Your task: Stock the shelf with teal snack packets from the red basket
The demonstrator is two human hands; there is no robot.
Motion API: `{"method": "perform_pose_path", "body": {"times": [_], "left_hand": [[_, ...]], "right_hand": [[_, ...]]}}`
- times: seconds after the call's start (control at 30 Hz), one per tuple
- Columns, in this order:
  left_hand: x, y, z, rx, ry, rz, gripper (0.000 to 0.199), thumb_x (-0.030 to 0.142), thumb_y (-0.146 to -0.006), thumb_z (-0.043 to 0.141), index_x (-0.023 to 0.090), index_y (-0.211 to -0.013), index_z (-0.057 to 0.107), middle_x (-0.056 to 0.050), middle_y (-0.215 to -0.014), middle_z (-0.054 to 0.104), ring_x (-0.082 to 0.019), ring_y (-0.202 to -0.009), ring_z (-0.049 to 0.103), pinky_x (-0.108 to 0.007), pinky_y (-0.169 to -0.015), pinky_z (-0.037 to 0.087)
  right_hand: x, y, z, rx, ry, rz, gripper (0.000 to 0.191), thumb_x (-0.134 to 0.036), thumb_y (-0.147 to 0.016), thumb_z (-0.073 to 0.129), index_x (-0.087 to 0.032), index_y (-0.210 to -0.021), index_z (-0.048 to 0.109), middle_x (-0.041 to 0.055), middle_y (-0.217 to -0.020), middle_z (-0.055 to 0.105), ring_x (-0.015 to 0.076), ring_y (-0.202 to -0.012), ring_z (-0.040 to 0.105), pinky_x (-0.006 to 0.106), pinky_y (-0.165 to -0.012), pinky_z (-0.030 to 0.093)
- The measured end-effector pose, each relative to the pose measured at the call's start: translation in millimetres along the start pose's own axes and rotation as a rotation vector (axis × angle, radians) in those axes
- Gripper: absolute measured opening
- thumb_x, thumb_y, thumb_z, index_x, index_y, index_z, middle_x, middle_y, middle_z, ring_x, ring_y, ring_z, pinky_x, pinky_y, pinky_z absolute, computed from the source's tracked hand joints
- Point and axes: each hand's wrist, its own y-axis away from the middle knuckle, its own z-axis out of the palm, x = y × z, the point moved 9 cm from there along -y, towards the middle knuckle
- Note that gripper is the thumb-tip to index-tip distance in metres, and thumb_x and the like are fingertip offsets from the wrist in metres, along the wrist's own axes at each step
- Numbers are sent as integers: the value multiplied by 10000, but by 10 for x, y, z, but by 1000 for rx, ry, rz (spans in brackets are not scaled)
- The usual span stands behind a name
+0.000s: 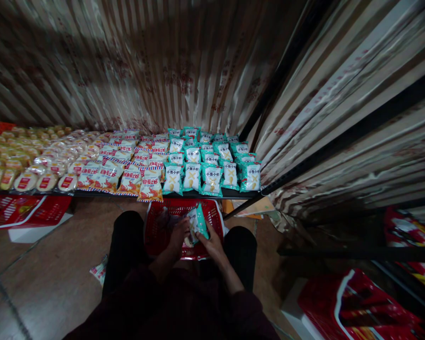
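Observation:
Both my hands hold a teal and white snack packet [197, 220] above a red plastic basket [159, 236] that stands between my knees. My left hand [179, 234] grips the packet's left side, and my right hand [212, 240] has its fingers on the lower right side. Something round and pale shows just under the packet, too dim to name. On the black shelf [230, 193] beyond the basket, several teal packets [211, 177] stand in rows. Beside them on the left are rows of orange and white packets [150, 183].
Round wrapped cakes [46, 181] fill the shelf's left part. Below it sits another red basket [53, 211]. A packet [99, 270] lies on the floor by my left leg. Red bags [368, 302] stand at the lower right, near black metal bars [357, 253]. Striped curtains hang behind.

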Motion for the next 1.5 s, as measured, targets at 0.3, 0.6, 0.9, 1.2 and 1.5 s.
{"method": "perform_pose_path", "body": {"times": [0.3,0.6,0.9,1.2,1.5], "left_hand": [[-1,-4,55,-10,-23,39,443,411,-510,821,159,-834,653,-49,-832,711,-224,-819,663,-328,-764,506],[63,89,130,-95,-17,61,577,415,-449,855,160,-915,627,-52,-854,712,-242,-838,669,-359,-777,515],[84,128,231,-117,-94,81,524,437,-505,835,149,-897,638,-82,-923,712,-254,-845,672,-348,-755,530],[117,48,320,-161,-107,111,571,488,-512,823,128,-916,641,-97,-862,716,-246,-766,672,-356,-711,531],[289,123,374,-116,-234,190,511,550,-574,747,134,-845,627,-46,-778,698,-186,-692,641,-284,-639,508]], "right_hand": [[188,78,120,-47,-456,261,651,-424,-615,760,-226,-1209,582,57,-1058,711,252,-933,684,391,-808,544],[24,108,119,-179,-390,213,590,-502,-622,761,-222,-1125,634,62,-998,733,286,-958,681,416,-837,547],[41,86,86,-128,-427,193,550,-562,-649,737,-217,-1064,630,40,-854,753,282,-776,716,425,-730,569],[-1,57,80,-166,-462,217,565,-529,-605,782,-213,-1043,616,38,-850,751,279,-771,717,436,-755,562],[-48,26,55,-151,-471,206,547,-524,-604,788,-208,-1018,621,41,-857,751,261,-750,713,390,-722,560]]}}
